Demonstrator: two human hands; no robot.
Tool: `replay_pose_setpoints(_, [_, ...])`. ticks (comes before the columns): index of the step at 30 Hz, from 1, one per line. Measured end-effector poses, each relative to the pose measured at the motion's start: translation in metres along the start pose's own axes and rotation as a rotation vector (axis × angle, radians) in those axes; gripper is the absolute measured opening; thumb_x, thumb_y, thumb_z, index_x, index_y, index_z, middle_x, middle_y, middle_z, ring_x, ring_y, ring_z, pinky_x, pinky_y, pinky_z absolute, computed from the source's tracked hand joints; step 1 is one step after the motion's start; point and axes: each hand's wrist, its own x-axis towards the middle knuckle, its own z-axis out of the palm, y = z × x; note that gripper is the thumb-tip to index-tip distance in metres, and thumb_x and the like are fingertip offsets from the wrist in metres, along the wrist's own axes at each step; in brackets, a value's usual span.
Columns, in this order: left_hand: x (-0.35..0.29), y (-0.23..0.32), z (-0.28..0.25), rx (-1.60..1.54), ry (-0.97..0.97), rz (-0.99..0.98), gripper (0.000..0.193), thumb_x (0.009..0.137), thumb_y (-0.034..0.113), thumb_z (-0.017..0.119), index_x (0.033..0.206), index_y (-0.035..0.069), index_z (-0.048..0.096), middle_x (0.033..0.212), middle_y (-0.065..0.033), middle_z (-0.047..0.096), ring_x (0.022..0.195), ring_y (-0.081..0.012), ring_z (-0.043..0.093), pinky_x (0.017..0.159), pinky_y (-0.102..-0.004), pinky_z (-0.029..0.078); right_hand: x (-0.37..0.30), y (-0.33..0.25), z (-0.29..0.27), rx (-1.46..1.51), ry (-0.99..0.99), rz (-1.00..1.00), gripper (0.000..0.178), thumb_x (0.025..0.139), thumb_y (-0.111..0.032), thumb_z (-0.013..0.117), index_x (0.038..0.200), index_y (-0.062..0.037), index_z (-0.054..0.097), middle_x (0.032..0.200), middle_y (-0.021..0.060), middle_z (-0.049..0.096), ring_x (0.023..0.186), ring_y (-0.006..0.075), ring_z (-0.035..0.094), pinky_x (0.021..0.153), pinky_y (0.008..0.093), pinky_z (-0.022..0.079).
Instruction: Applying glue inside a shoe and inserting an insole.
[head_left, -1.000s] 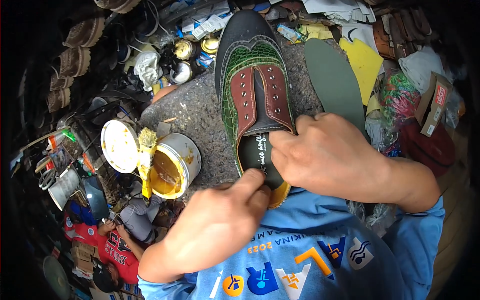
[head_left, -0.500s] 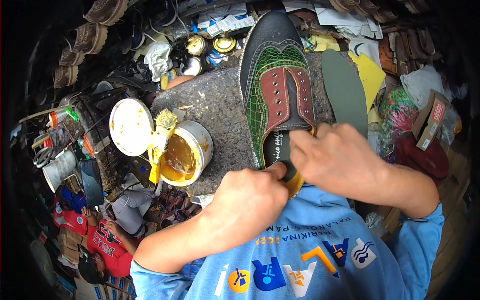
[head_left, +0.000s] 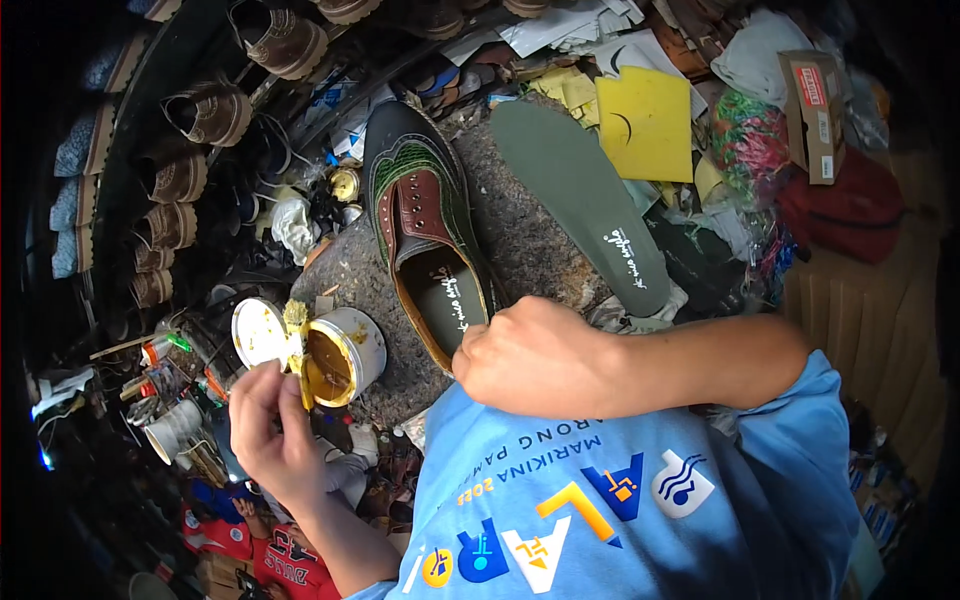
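A two-tone brogue shoe (head_left: 420,210) with a black toe, green textured leather and a brown eyelet panel lies on a dark, rough work block. A grey-green insole (head_left: 452,290) is inside it. My right hand (head_left: 535,355) is closed on the shoe's heel edge, its fingertips partly hidden. Beside the glue-crusted brush (head_left: 297,335), my left hand (head_left: 275,430) has its thumb and index finger apart. That brush rests across the rim of a white tub (head_left: 365,345) of amber glue. Right of the shoe lies a second grey-green insole (head_left: 580,190).
A glue-stained white lid (head_left: 258,330) leans beside the tub. Yellow sheets (head_left: 645,125) lie beyond the loose insole. Racked brown shoes (head_left: 210,110) line the far left. A small box (head_left: 812,115) and plastic bags are at right. Another person in red (head_left: 290,560) sits at lower left.
My left hand has left the shoe's heel and moved left to the brush by the tub. My right hand stays at the heel. The view has shifted, showing more of the loose insole.
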Motion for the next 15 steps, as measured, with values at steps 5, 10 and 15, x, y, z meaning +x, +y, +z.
replay_pose_setpoints(5, [-0.04,-0.053,-0.016,0.427,-0.299,-0.335,0.076,0.089,0.022,0.082,0.153,0.002,0.046,0.132,-0.0202,0.056,0.113,-0.0293,0.062,0.096,-0.04,0.051,0.004,0.004,-0.004,-0.03,-0.033,-0.085,0.011,0.08,-0.012,0.066,0.085,-0.0037,0.071,0.076,0.0093,0.072,0.072,0.0245,0.076,0.057,0.0372,0.058])
replay_pose_setpoints(10, [-0.039,-0.031,-0.012,0.209,-0.209,-0.394,0.061,0.083,0.001,0.081,0.14,-0.001,0.06,0.105,-0.0089,0.062,0.09,-0.0206,0.062,0.084,-0.0304,0.051,0.008,0.007,-0.004,-0.059,0.0,-0.097,0.01,0.082,-0.012,0.064,0.085,-0.0042,0.069,0.076,0.0099,0.072,0.072,0.0264,0.075,0.058,0.0388,0.058])
replay_pose_setpoints(15, [-0.042,-0.038,-0.014,-0.016,0.217,-0.176,0.026,0.092,-0.001,0.074,0.118,-0.005,0.073,0.086,-0.005,0.069,0.076,-0.0092,0.062,0.069,-0.023,0.049,0.02,0.022,-0.047,0.109,0.342,-0.093,0.018,0.075,-0.02,0.079,0.085,-0.0085,0.068,0.084,0.0085,0.071,0.084,0.0295,0.072,0.071,0.0401,0.059])
